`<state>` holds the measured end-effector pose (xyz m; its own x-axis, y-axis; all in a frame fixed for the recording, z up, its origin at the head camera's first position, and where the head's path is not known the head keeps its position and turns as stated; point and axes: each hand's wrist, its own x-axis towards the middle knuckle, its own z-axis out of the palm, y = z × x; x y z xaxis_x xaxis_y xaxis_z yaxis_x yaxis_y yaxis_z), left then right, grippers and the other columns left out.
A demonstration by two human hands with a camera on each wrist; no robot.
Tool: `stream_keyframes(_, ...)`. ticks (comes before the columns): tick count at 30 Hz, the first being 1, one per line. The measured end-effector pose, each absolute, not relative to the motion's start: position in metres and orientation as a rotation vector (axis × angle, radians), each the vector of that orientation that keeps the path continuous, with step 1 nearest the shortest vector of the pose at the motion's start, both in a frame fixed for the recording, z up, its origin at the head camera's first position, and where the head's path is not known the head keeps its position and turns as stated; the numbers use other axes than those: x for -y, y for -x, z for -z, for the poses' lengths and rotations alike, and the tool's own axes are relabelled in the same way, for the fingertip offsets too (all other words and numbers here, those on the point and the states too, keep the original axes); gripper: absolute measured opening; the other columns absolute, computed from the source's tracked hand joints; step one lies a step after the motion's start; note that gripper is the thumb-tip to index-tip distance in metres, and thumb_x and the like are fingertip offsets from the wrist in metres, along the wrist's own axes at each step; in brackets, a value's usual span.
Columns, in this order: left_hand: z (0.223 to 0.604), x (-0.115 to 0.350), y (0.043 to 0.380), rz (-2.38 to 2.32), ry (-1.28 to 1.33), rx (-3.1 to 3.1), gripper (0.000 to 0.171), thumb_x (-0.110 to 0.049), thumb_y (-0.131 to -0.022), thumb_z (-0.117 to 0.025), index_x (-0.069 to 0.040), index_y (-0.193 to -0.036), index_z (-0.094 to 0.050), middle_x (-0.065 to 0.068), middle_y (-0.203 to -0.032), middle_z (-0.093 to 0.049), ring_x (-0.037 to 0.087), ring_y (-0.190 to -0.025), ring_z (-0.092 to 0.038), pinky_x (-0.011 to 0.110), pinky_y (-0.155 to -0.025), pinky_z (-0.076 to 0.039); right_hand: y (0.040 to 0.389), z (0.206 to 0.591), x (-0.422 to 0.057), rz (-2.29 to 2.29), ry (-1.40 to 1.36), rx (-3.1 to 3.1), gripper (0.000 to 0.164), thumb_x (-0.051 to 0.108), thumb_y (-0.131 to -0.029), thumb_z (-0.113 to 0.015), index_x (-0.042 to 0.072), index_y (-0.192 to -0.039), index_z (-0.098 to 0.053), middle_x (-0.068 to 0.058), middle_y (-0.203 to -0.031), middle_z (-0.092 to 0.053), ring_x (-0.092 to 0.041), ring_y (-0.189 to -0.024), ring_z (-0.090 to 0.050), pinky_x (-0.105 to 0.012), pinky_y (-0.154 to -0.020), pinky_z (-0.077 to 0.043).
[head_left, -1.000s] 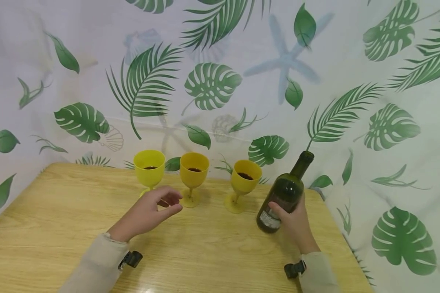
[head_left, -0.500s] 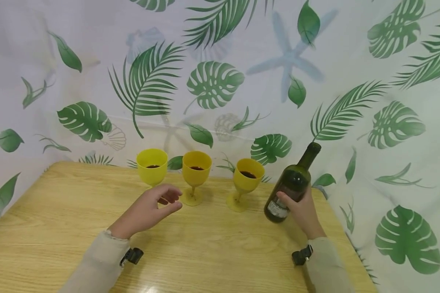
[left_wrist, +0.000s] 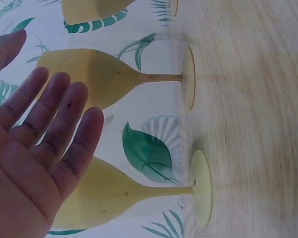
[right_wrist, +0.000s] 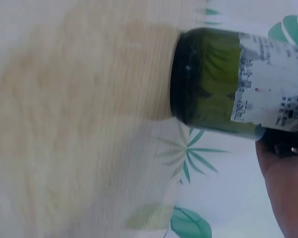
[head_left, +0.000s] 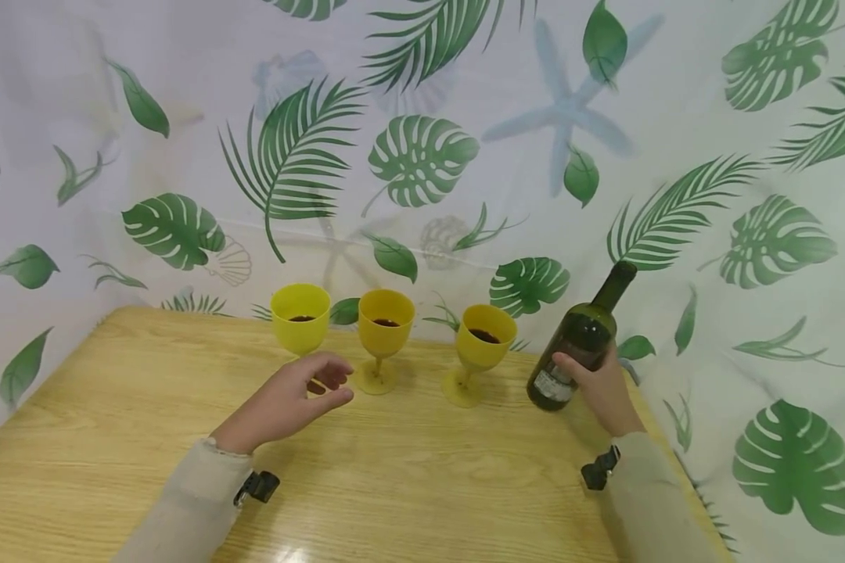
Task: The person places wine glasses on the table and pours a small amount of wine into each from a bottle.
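Observation:
My right hand (head_left: 602, 387) grips a dark green wine bottle (head_left: 583, 336) round its body at the table's back right. The bottle leans with its neck to the right, and part of a torn white label (right_wrist: 268, 82) shows. Whether its base touches the table I cannot tell. My left hand (head_left: 289, 403) hovers in front of the leftmost goblet, empty, with fingers loosely bent. Along the back edge stand a bright yellow goblet (head_left: 300, 317), a darker yellow goblet (head_left: 386, 324) in the middle and another yellow goblet (head_left: 484, 336) nearest the bottle. Dark liquid lies in all three.
The wooden table (head_left: 394, 485) reaches back to a white curtain (head_left: 422, 234) printed with green leaves. Its right edge runs close beside my right forearm. A black strap device (head_left: 257, 486) sits on my left wrist, and a matching device (head_left: 601, 467) on my right.
My right hand has carried the bottle to the right and farther back, away from the goblets. The left hand has hardly moved. The whole view has shifted slightly.

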<state>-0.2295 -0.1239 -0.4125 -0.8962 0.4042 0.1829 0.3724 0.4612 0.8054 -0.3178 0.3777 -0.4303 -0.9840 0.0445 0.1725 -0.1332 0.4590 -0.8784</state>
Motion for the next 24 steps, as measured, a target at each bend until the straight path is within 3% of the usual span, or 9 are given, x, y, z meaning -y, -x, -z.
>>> stream_keyframes(6,0.411,0.123,0.232,-1.460,-0.695,-2.663,0.038,-0.038,-0.101,-0.069,-0.014,-0.130,-0.064,-0.001,-0.123,-0.067,0.017,-0.109,-0.064,0.046,-0.099,-0.054,0.319,0.426,-0.388,-1.509,-0.064,2.574,0.093,0.038,-0.099,-0.070,0.015,-0.165,-0.007,-0.019,-0.153,-0.041,-0.031,-0.136,-0.043,-0.050,-0.110,-0.038)
stream_keyframes(9,0.411,0.123,0.233,-1.452,-0.692,-2.672,0.039,-0.039,-0.100,-0.069,-0.014,-0.130,-0.064,-0.001,-0.123,-0.067,0.017,-0.110,-0.063,0.045,-0.098,-0.055,0.318,0.426,-0.387,-1.494,-0.051,2.572,0.092,0.038,-0.099,-0.070,0.014,-0.165,-0.010,-0.019,-0.153,-0.042,-0.030,-0.136,-0.043,-0.048,-0.109,-0.039)
stream_keyframes(14,0.412,0.125,0.233,-1.443,-0.680,-2.685,0.040,-0.040,-0.100,-0.069,-0.014,-0.131,-0.065,-0.001,-0.124,-0.067,0.018,-0.111,-0.063,0.045,-0.098,-0.054,0.315,0.430,-0.387,-1.449,-0.085,2.610,0.090,0.039,-0.098,-0.073,0.011,-0.163,-0.018,-0.018,-0.149,-0.045,-0.026,-0.129,-0.049,-0.032,-0.101,-0.045)
stream_keyframes(18,0.411,0.130,0.231,-1.465,-0.657,-2.689,0.040,-0.041,-0.101,-0.068,-0.016,-0.131,-0.064,-0.002,-0.124,-0.067,0.017,-0.111,-0.063,0.045,-0.099,-0.053,0.306,0.436,-0.389,-1.540,-0.186,2.611,0.090,0.032,-0.099,-0.072,0.010,-0.163,-0.013,-0.018,-0.156,-0.038,-0.030,-0.139,-0.044,-0.018,-0.099,-0.047)
stream_keyframes(20,0.408,0.133,0.230,-1.490,-0.653,-2.700,0.039,-0.041,-0.101,-0.068,-0.016,-0.131,-0.064,-0.002,-0.123,-0.067,0.017,-0.111,-0.063,0.045,-0.099,-0.053,0.297,0.437,-0.389,-1.613,-0.217,2.605,0.094,0.029,-0.101,-0.070,0.013,-0.165,-0.003,-0.019,-0.164,-0.027,-0.034,-0.148,-0.035,-0.023,-0.109,-0.045)
stream_keyframes(24,0.401,0.140,0.227,-1.565,-0.662,-2.758,0.036,-0.037,-0.102,-0.068,-0.014,-0.130,-0.064,0.000,-0.123,-0.068,0.020,-0.112,-0.063,0.046,-0.097,-0.054,0.276,0.436,-0.387,-1.697,-0.208,2.594,0.103,0.025,-0.102,-0.068,0.016,-0.165,0.013,-0.020,-0.171,-0.008,-0.039,-0.157,-0.016,-0.048,-0.124,-0.027)
